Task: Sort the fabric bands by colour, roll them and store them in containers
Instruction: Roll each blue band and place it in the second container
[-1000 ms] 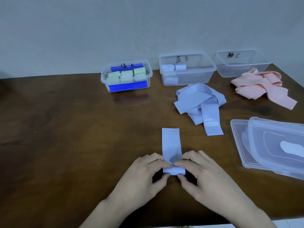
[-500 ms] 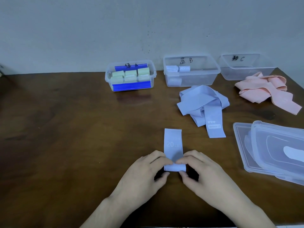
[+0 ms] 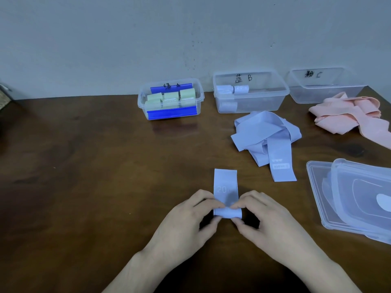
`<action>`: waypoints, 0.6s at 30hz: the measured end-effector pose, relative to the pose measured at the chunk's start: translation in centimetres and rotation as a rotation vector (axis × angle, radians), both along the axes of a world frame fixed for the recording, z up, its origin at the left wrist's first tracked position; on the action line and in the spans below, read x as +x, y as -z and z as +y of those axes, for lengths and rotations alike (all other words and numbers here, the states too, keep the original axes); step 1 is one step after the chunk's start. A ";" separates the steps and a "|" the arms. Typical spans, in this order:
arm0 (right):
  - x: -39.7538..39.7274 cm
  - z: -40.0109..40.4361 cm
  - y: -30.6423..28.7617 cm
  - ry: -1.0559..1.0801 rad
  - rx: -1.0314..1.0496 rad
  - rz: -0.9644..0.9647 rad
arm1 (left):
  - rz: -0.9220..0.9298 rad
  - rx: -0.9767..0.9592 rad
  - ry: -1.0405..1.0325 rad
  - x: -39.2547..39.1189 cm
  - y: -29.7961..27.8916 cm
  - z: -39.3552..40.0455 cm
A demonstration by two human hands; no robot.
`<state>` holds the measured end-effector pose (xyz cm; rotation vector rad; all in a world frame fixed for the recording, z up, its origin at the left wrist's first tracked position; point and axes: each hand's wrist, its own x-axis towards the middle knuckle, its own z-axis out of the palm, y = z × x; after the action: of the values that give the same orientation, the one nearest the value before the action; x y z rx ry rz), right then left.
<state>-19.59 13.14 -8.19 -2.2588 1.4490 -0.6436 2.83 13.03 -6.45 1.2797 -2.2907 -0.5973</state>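
Three clear containers line the far edge of your brown surface [image 3: 84, 176], against the wall. The one marked A [image 3: 170, 101], at upper centre, holds pale green rolls between two blue strips. The one marked B [image 3: 250, 92], to its right, holds a few rolled blue bands. The one marked C [image 3: 325, 85], at the upper right, shows no bands that you can make out.

Just in front of B lies a loose heap of blue bands [image 3: 266, 138], one tail printed MEDIUM reaching toward you. A tangle of pink bands [image 3: 351, 115] lies in front of C, touching it, at the right edge of the frame. Stacked clear lids [image 3: 355, 197] rest at the lower right, near your right hand but apart from it. Nothing lies between your hands and the containers.

The blue band [image 3: 226, 191] you are working lies flat at lower centre, lengthwise away from you, with a faint "20" printed on it. Its near end is curled into a small roll. Your left hand [image 3: 186, 225] and right hand [image 3: 268, 223] both pinch that roll, forefingers on top and thumbs at the near side.
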 end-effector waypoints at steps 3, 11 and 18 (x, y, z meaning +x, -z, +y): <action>0.0 -0.2 0.1 0.005 0.024 0.000 | 0.004 -0.039 -0.010 -0.2 0.1 -0.1; 0.1 -0.8 -0.1 0.000 -0.080 0.062 | -0.018 0.014 -0.009 0.1 0.3 -1.4; 0.5 -1.4 0.5 0.036 -0.103 0.015 | 0.031 -0.024 -0.009 -0.1 0.3 -1.7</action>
<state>-19.10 11.76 -8.69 -2.3241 1.4984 -0.7298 2.73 11.36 -6.77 1.2599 -2.2592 -0.5804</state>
